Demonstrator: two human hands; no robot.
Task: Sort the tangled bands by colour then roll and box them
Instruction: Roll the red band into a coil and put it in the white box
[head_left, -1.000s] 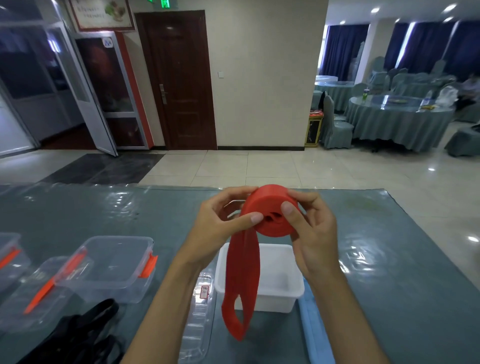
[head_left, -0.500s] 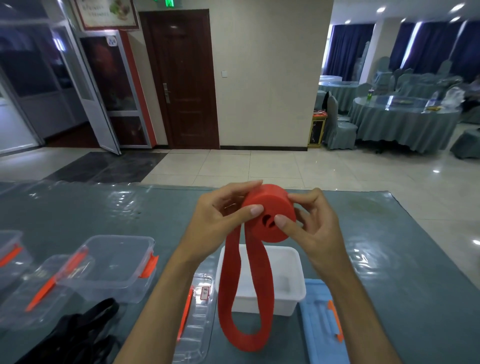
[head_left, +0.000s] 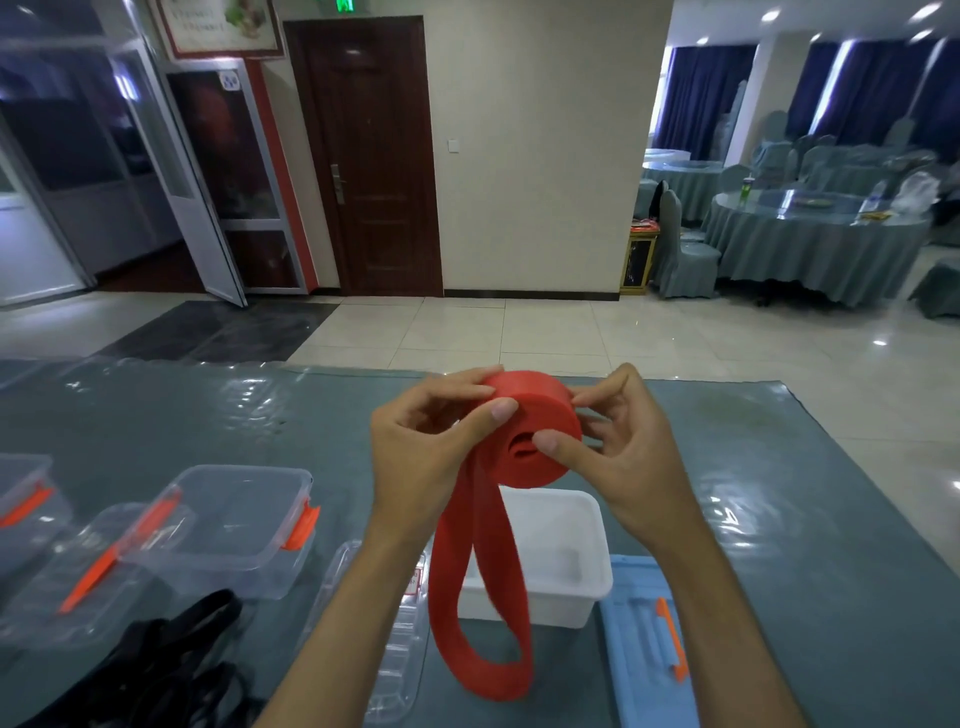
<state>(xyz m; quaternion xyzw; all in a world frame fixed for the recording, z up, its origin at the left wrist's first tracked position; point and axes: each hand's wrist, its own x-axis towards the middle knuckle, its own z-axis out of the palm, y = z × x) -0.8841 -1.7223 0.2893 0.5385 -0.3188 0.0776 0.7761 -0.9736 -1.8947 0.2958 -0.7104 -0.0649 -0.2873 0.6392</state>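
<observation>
Red band (head_left: 524, 441): coil being pinched between my left hand (head_left: 431, 447) and right hand (head_left: 631, 457), fingers clamping its rim; unrolled loop hanging straight down, toward me, before the white box (head_left: 571, 566).

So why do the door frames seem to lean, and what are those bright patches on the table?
Head view: the wide-angle lens bends straight lines, so the door and glass frames tilt near the edges. Ceiling lights glare off the clear plastic sheet over the table. Both hands, left hand and right hand, and the red band look fairly sharp; the far dining room is softer.
</observation>
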